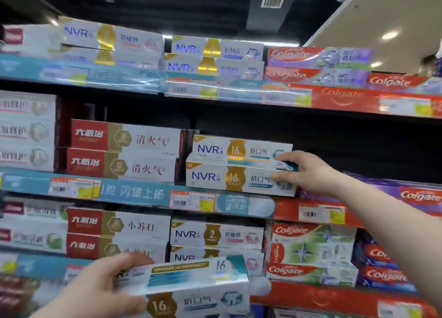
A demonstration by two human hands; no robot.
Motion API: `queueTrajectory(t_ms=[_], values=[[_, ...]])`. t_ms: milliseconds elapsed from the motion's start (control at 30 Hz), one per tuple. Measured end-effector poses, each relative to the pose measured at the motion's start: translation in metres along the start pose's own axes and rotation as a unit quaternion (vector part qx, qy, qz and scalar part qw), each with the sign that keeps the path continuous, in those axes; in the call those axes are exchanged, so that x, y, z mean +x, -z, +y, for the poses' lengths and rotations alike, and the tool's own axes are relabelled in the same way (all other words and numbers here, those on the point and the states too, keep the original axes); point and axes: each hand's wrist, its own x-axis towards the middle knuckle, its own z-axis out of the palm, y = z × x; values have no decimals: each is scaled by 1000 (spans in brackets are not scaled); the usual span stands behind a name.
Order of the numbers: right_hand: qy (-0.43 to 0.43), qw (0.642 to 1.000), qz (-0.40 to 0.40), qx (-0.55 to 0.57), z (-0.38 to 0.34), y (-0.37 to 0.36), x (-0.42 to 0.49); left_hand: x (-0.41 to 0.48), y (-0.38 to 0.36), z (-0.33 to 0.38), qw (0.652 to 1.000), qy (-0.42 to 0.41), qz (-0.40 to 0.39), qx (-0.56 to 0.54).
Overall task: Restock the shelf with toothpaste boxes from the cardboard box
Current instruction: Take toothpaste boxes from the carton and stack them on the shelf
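Using the NVR 16 stack (pixel 239 167) on the middle shelf (pixel 134 193) as my reference point for everything. The right hand (pixel 308 171) was on the right end of that stack. Its thumb sat on the front of the lower box (pixel 215 177) and the other fingers curled over that box's top edge, so it looked like a pinch grip. The fingers also covered the end of the upper box, so I couldn't say for sure they weren't touching both.

Down and to the left of the stack, the left hand (pixel 95 286) held a pair of NVR 16 boxes (pixel 189 278). The thumb was on top and the other fingers were tucked underneath, mostly hidden. The bottom one of the pair got cut off by the frame edge.

Right of the stack the shelf was too dark to make anything out. Just left of it sat the red-and-white boxes (pixel 124 150). Below right were the Colgate boxes (pixel 313 248). The price tags (pixel 191 201) under the stack were smeared, totally unreadable.
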Motion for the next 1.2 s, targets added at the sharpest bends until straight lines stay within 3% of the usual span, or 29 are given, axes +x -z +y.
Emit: queueTrajectory(t_ms=[300,533,767,1200], values=[[5,998,-3,-67,12,-2,15,6,-2,2,1000,-13,19,-10],[9,998,17,-62,10,-9,20,9,-3,0,1000,-9,-10,-2],[-6,993,-13,-120,23,-15,23,13,3,-9,1000,2,-21,6],[6,993,-43,-113,35,-14,31,21,1,-3,999,7,-27,24]])
